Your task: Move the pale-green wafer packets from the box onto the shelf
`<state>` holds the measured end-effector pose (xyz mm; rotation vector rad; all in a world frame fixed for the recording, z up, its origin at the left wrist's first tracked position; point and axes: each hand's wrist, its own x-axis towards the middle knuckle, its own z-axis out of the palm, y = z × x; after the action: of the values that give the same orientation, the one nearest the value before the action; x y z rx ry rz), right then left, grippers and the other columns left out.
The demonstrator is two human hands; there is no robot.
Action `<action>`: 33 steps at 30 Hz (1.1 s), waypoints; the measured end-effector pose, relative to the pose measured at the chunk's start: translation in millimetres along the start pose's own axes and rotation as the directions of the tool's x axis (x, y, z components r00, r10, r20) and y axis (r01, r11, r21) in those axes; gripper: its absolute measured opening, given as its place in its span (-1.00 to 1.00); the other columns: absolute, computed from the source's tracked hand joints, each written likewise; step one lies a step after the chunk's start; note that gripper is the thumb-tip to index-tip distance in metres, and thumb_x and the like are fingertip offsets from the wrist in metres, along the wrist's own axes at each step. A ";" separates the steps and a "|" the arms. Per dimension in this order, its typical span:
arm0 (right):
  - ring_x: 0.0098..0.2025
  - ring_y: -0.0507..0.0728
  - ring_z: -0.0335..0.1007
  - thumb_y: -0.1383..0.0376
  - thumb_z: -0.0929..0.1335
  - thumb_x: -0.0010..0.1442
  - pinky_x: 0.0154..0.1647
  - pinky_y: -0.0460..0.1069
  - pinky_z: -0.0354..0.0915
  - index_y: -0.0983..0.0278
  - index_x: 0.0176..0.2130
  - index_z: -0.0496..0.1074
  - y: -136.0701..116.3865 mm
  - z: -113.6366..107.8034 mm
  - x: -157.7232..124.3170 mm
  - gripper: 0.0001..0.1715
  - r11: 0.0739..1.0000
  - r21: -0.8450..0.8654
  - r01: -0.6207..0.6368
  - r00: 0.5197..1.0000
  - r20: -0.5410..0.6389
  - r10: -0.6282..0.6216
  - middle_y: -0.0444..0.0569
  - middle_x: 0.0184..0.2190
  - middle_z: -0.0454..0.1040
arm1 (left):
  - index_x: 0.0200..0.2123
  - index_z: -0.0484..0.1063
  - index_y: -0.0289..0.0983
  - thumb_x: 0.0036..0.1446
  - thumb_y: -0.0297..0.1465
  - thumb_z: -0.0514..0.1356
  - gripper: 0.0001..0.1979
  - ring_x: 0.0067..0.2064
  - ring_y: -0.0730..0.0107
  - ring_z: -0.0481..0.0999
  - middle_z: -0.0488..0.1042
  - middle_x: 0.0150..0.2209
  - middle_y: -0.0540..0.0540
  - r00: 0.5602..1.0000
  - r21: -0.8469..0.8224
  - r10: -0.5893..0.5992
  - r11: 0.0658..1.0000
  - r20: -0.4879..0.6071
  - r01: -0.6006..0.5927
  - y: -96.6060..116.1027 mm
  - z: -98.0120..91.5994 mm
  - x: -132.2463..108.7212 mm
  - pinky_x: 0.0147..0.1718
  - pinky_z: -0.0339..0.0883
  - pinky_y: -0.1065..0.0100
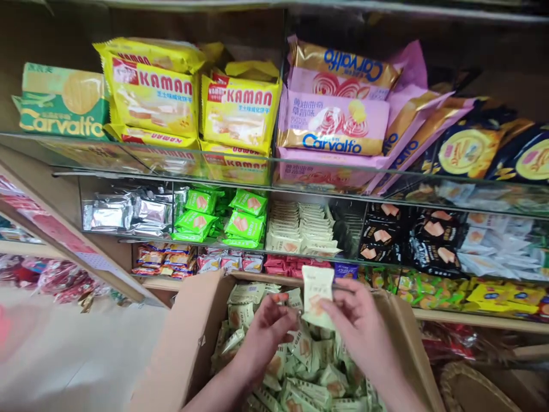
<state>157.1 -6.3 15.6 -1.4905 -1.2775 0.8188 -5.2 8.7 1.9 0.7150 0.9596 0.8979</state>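
My right hand (358, 312) pinches a small pale cream snack packet (316, 283), held upright by its right side with the printed front towards me. Just left of it, my left hand (274, 326) has its fingers curled in over the box; another pale packet (295, 297) shows right behind the fingertips, and whether they grip it is unclear. Under both hands stands an open cardboard box (189, 332) filled with loose packets (300, 395) of the same pale kind. Straight ahead, similar packets (300, 223) stand in tight rows on the shelf.
Glass-fronted shelves hold yellow wafer bags (154, 91), pink cookie bags (334, 114), green packets (244, 220), silver packets (109, 214) and black packets (381, 234). A glass shelf edge (240, 171) runs across above the hands. At lower right is a wicker basket (450, 377); pale floor (90, 355) lies left.
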 end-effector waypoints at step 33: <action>-0.14 0.28 0.37 0.58 0.18 0.07 -0.21 0.10 0.27 0.52 -0.26 0.46 -55.0 -0.6 178.6 -0.68 0.015 -0.949 0.316 0.937 0.314 0.153 0.29 -0.23 0.45 | -0.37 0.28 -0.29 -0.09 -0.25 0.22 -0.73 -0.54 0.56 0.16 0.28 -0.53 0.05 0.966 0.321 0.030 0.940 0.257 -0.115 -55.6 -21.6 9.3 -0.54 -0.01 0.46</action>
<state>179.9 165.5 85.4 -2.3741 -2.5128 -0.2111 -4.6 -5.8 -56.7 1.1330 0.8714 0.6934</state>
